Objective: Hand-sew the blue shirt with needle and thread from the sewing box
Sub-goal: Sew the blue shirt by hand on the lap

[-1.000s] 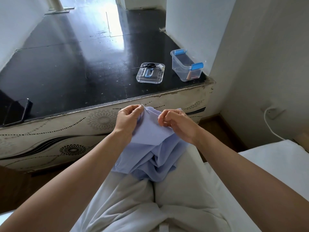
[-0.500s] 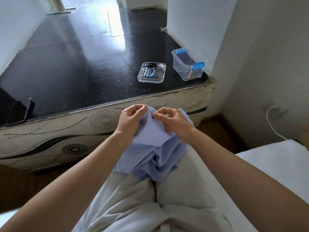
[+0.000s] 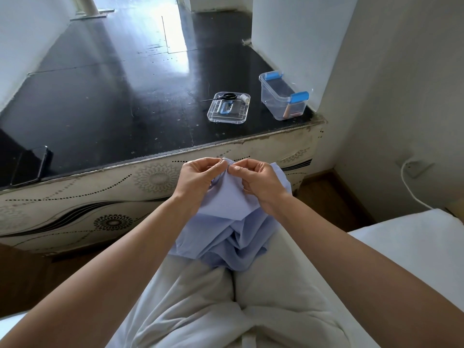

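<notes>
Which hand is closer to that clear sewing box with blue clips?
Right. The right hand is in front of the sewing box, toward the person; the left hand is farther to the left.

A: Item one, right hand (image 3: 261,182). Change?
B: Moved left along the top fold of the blue shirt (image 3: 226,209). A second ago it was well apart from the left hand (image 3: 198,177). Now its fingers (image 3: 236,167) pinch the fold's edge, touching the left ones.
A: Item two, cloth between the hands?
B: Formerly a broad exposed stretch of fold. Now only a small peak shows above the meeting fingertips.
A: Item three, needle?
B: Earlier a thin slanted line at the left fingertips. Now hidden or too small to make out.
</notes>
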Tool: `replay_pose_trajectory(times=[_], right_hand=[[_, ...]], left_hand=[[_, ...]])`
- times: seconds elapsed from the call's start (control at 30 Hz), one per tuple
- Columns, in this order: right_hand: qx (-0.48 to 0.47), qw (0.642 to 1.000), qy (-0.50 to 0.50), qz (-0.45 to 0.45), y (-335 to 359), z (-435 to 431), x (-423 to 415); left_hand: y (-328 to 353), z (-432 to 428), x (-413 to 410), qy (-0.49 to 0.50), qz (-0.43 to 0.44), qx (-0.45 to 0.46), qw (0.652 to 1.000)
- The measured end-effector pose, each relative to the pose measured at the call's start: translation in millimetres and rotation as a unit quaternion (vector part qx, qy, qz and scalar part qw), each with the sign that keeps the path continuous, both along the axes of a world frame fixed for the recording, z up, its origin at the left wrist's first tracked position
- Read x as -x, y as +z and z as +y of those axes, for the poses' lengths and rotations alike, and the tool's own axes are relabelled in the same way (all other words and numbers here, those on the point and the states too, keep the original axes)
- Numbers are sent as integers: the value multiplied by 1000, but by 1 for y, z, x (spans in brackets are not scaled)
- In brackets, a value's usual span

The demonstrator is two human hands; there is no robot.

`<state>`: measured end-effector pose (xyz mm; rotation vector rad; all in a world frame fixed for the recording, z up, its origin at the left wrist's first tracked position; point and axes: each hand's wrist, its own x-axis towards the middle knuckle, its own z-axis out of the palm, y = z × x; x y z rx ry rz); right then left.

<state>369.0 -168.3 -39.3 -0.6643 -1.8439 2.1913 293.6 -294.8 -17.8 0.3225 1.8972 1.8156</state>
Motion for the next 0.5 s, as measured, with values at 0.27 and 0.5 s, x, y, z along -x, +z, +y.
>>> replay_pose_trajectory(times=[0.27, 0.5], right_hand=[[-118, 993, -24, -8, 4, 14, -1], [-133, 989, 61, -31, 25, 24, 8]], left_hand=[[1, -6, 7, -47, 81, 92, 991], [9, -1, 3, -136, 95, 150, 975]])
